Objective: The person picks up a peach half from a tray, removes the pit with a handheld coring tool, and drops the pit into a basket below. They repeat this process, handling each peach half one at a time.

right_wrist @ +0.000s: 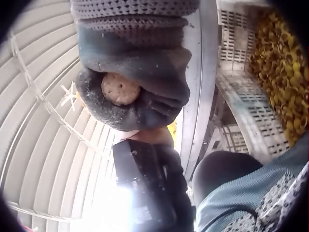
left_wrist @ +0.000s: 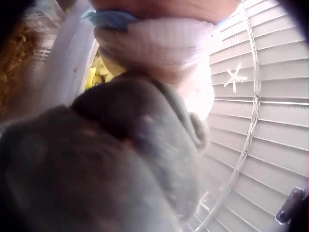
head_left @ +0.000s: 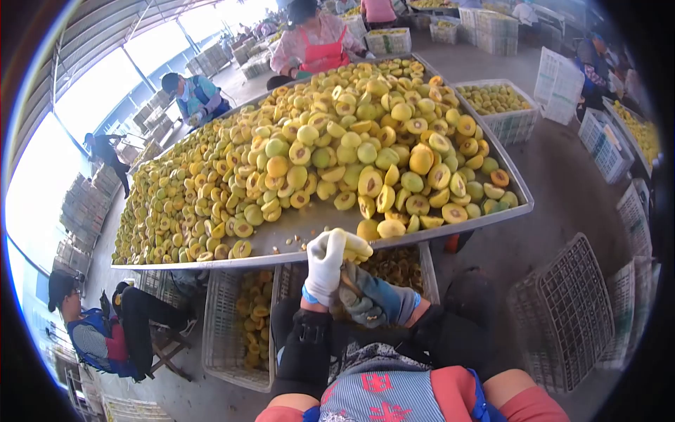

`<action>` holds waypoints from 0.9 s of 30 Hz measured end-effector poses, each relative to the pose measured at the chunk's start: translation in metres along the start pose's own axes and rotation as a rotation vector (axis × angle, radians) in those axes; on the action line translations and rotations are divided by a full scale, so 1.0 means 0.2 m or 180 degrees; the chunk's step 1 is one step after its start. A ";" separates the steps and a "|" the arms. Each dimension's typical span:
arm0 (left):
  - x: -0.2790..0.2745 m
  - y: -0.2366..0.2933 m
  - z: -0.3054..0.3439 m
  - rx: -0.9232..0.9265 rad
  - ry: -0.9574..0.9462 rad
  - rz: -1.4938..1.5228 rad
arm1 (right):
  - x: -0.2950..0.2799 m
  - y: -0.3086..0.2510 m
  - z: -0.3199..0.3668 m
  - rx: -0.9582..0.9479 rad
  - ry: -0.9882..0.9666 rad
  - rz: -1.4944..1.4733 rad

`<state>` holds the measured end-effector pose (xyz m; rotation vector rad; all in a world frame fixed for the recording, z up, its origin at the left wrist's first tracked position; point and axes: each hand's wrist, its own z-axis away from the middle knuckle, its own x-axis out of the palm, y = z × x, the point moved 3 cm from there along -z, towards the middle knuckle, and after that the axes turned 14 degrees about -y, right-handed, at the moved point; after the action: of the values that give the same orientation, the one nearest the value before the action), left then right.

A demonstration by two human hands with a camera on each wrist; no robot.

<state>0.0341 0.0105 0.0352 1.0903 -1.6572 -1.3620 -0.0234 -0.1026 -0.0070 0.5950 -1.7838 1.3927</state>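
My left hand, in a white glove, is raised with bent fingers at the near edge of the metal table. Pale yellow shows at its fingertips; I cannot tell whether that is fruit or stained glove. Right below, my right hand, in a grey-blue glove, grips a tool by its round wooden handle. The handle's butt end pokes out of the fist in the right wrist view; the tool's working end is hidden. Both hands meet closely. Halved yellow stone fruit lies heaped behind them, several halves with brown pits showing.
Under the table's edge stand plastic crates with fruit pieces. An empty crate leans at the right, and a full crate stands beyond the table's right corner. One person sits at the left; others work along the far side.
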 end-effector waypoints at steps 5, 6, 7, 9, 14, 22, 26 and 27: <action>-0.04 0.03 0.01 -0.0525 -0.0098 0.0486 | -0.10 0.00 0.00 0.0430 0.1240 0.1440; -0.04 -0.03 0.01 -0.0378 0.0234 0.0908 | -0.11 0.01 -0.03 0.0273 0.1221 0.1657; -0.05 -0.09 0.01 -0.0217 0.0566 0.1321 | -0.13 0.01 -0.05 0.0109 0.1203 0.1885; -0.14 -0.19 0.02 0.0087 0.0791 0.2708 | -0.18 0.04 -0.03 0.0356 0.1435 0.2384; -0.67 -0.01 0.26 0.0229 0.2783 0.0977 | -0.26 0.10 0.07 0.0513 0.2328 0.3853; -0.57 -0.03 0.12 0.0244 0.1523 -0.2283 | -0.33 0.00 0.11 0.0548 0.3438 0.4420; -0.16 -0.19 -0.25 -0.0337 -0.0225 -0.2422 | -0.28 -0.03 0.15 0.0649 0.3633 0.4475; -0.14 -0.29 -0.32 -0.0414 -0.0463 -0.2571 | -0.27 -0.03 0.17 0.0720 0.3673 0.4515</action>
<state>0.1124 0.0083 -0.0100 1.7084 -1.2222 -2.0504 0.0039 -0.1416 -0.0505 -1.4434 -0.8814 2.0832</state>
